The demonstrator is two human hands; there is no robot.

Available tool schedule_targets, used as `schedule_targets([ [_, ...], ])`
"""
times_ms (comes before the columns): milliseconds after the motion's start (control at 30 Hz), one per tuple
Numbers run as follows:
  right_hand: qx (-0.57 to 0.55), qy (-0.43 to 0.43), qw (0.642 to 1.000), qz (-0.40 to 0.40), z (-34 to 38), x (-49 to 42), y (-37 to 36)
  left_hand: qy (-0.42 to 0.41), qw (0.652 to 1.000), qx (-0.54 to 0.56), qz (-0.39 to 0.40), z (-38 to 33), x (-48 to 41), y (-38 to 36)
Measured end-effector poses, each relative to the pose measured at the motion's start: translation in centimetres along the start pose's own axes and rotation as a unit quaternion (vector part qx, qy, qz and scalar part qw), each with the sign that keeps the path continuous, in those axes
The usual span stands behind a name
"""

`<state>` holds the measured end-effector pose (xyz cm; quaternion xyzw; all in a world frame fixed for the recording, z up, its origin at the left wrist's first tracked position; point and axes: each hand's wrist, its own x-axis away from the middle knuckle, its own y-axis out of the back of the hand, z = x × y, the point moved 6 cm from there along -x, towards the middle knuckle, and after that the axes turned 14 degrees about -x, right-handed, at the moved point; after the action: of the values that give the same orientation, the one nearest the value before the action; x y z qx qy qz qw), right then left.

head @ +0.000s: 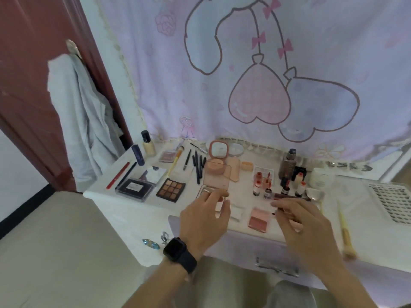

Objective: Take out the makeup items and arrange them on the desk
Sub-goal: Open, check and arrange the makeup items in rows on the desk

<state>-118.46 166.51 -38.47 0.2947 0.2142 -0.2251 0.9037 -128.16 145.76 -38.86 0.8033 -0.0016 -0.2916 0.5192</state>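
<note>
Many makeup items lie spread over the white-covered desk (100, 184). My left hand (204, 218), with a dark watch on the wrist, hovers near the front middle and pinches a small pink item (220, 202) between thumb and fingers. To its right, my right hand (304, 227) grips a slim dark-red stick (291, 197) that points left to right above the desk. A pink blush pan (259, 220) lies between the hands. Behind the left hand are a clear pink case (216, 177) and a brown eyeshadow palette (170, 189). Part of each held item is hidden by fingers.
Black compact (135, 187), red pencil (117, 175), black pencils (198, 165) and foundation bottle (148, 143) fill the left. Small lipsticks (258, 183), brown bottle (288, 165), white jar (322, 176) and lash tray (393, 203) stand right. A yellow brush (347, 236) and tweezers (278, 268) lie at the front.
</note>
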Motion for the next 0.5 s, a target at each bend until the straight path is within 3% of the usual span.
schedule_targets([
  [233,0.001,0.073,0.996,0.060,6.2,-4.8,-7.6,0.082,0.995,-0.042,0.032,10.6,-3.1,3.4],
  [500,0.020,0.059,0.987,0.149,8.7,-11.5,-15.8,0.109,0.989,-0.054,0.087,19.5,-7.9,3.4],
])
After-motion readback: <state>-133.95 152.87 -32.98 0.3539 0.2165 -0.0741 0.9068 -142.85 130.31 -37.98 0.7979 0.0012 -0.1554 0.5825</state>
